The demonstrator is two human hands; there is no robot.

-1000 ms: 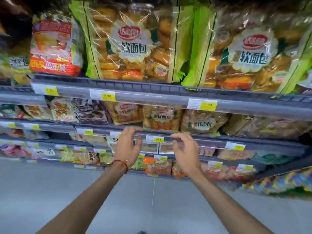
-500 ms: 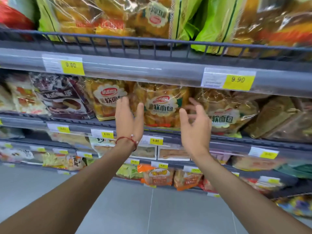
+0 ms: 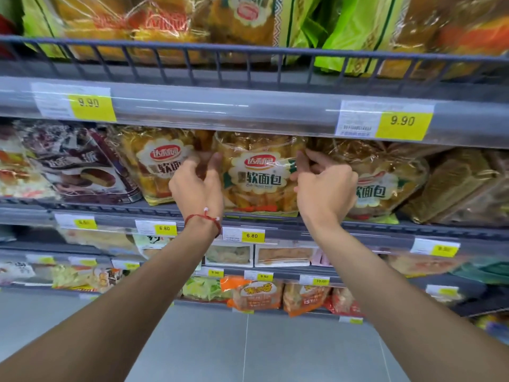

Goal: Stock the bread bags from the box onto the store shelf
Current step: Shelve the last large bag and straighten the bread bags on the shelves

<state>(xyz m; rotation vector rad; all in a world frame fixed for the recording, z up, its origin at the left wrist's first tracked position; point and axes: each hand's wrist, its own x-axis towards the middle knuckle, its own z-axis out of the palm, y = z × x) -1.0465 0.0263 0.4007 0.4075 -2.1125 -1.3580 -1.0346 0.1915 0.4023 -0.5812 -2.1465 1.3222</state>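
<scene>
A clear bread bag [image 3: 257, 175] with a white scalloped label stands upright on the second grey shelf [image 3: 275, 220]. My left hand [image 3: 197, 186], with a red string at the wrist, grips the bag's left edge. My right hand [image 3: 322, 186] grips its right edge with curled fingers. Matching bread bags stand on both sides, one to the left [image 3: 159, 164] and one to the right [image 3: 385, 188]. The box is out of view.
The shelf above [image 3: 248, 106] hangs low over the bags, with a wire rail, large green-edged bread bags [image 3: 192, 23] and yellow 9.90 tags. A dark cake pack [image 3: 80, 166] sits further left. Lower shelves hold more packs over grey floor tiles.
Both hands have reached forward and up to the second shelf and closed on the sides of the middle bread bag. The view has moved closer to the shelf.
</scene>
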